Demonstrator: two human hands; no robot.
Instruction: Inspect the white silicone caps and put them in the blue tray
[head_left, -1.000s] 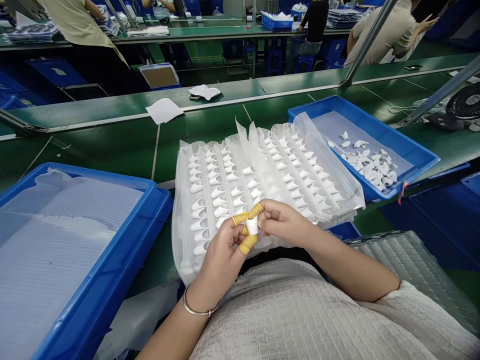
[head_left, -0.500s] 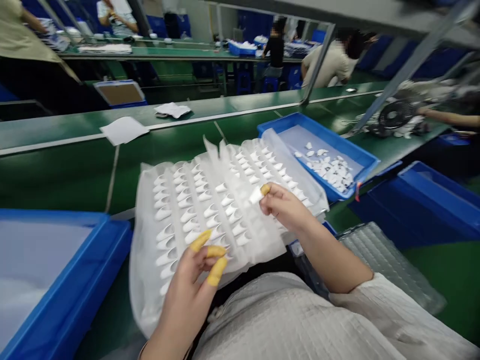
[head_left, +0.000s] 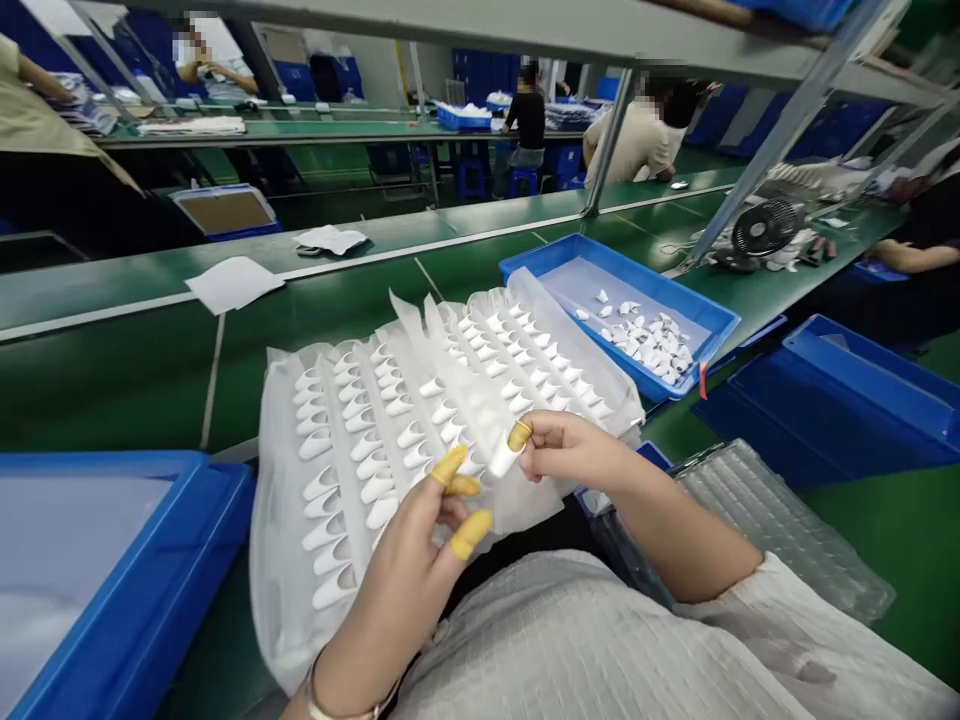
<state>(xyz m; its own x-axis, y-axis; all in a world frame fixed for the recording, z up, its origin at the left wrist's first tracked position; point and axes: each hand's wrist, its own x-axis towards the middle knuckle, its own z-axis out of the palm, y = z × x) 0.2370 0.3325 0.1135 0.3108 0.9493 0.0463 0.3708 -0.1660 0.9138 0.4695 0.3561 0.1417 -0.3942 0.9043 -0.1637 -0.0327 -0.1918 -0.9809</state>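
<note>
White cap (head_left: 501,456) at frame centre, pinched by right hand (head_left: 570,450) over the pleated sheet (head_left: 420,420). Left hand (head_left: 420,560) open, fingers spread, grasping nothing; three yellow finger cots on it, one on the right. Risk: the light pinch may drop the cap among the rows, or a stray finger may knock seated caps loose. Blue trays: four in view; loose-cap tray (head_left: 622,262) at upper right. One fan (head_left: 757,228).

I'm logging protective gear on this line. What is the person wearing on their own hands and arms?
The left hand has yellow rubber finger cots on three fingertips and a thin silver bangle at the wrist. The right hand shows one yellow cot. Both forearms are bare; a pale waffle-textured sleeve ends near the right elbow.
</note>
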